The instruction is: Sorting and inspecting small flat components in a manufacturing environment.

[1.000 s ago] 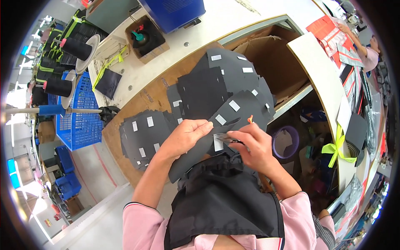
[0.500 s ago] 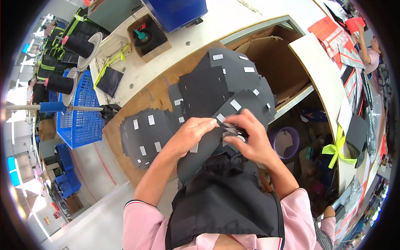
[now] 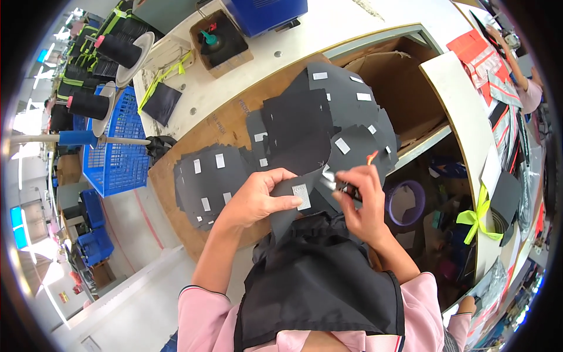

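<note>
Between its thumb and fingers, my left hand (image 3: pixel 255 199) pinches a dark grey fabric piece (image 3: pixel 285 189) with a white rectangular patch (image 3: pixel 301 197) on it. My right hand (image 3: pixel 365 202) is closed around small thread snips (image 3: pixel 328 178), slightly blurred. Their shiny blades point toward the fabric piece, and a red-orange bit sticks up above my fingers. Beyond my hands, dark panels with white patches lie in a large stack (image 3: pixel 375 114), partly under a plain black panel (image 3: pixel 296 123). A second stack of patched panels (image 3: pixel 208 182) sits to the left.
The stacks rest on a brown board (image 3: pixel 226 120). Behind are a box with a green-topped bottle (image 3: pixel 211 38) and a blue machine (image 3: pixel 267 14). Thread cones (image 3: pixel 88 107) and a blue basket (image 3: pixel 111 164) stand left. At right are an open carton (image 3: pixel 404 88) and purple bin (image 3: pixel 404 202).
My hands have moved apart; the right, with the snips, shifted right. The fabric piece has turned, so its white patch now faces up beside my left thumb. The whole view shifted slightly.
</note>
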{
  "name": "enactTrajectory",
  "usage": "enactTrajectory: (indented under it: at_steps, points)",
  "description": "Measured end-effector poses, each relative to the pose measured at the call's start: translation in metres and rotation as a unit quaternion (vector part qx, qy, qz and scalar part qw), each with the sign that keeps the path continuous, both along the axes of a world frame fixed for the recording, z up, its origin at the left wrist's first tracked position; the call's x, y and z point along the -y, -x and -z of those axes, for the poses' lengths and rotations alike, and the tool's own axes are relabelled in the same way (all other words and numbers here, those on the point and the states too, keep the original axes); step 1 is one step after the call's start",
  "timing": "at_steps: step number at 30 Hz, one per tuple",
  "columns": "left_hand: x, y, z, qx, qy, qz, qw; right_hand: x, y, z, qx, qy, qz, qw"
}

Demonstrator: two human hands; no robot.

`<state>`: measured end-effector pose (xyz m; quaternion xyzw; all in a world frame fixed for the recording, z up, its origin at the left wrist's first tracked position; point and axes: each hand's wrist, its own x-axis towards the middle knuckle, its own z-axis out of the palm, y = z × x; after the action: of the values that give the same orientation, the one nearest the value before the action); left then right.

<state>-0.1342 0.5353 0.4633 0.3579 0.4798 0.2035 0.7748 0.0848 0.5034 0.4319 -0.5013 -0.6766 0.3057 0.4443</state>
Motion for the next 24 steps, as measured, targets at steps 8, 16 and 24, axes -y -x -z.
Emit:
enactTrajectory:
  at_steps: [8,16,24]
  points:
    - [0.005,-0.006,-0.003,-0.051,-0.051,0.024,0.997,-0.003,0.005,0.007,0.091,-0.112,-0.083,0.986]
    - [0.002,-0.004,-0.003,-0.067,-0.052,0.039,0.996,0.003,0.009,0.018,0.027,-0.080,-0.035,0.996]
    - [0.001,-0.006,-0.005,-0.050,-0.039,0.047,0.997,-0.001,0.002,0.007,0.072,-0.116,-0.103,0.985]
